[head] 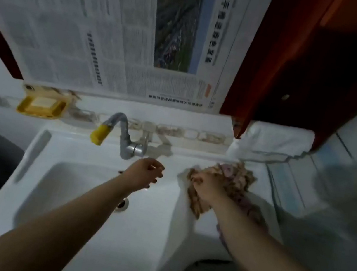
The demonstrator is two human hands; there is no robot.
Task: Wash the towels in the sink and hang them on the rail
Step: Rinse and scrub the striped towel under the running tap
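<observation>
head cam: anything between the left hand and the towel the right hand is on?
Nothing. In the head view, only bare white sink rim separates the left hand, loosely curled and holding nothing, from the patterned towel that the right hand grips.

white sink [82, 190], brown patterned towel [238, 181], yellow soap dish [40, 106], yellow-tipped tap [122, 135]

Location: home bathroom. Indicators: white ceramic sink [76, 224]; tap [124, 140] at 12 o'clock; soap dish [42, 106] on tiled wall at 11 o'clock.
</observation>
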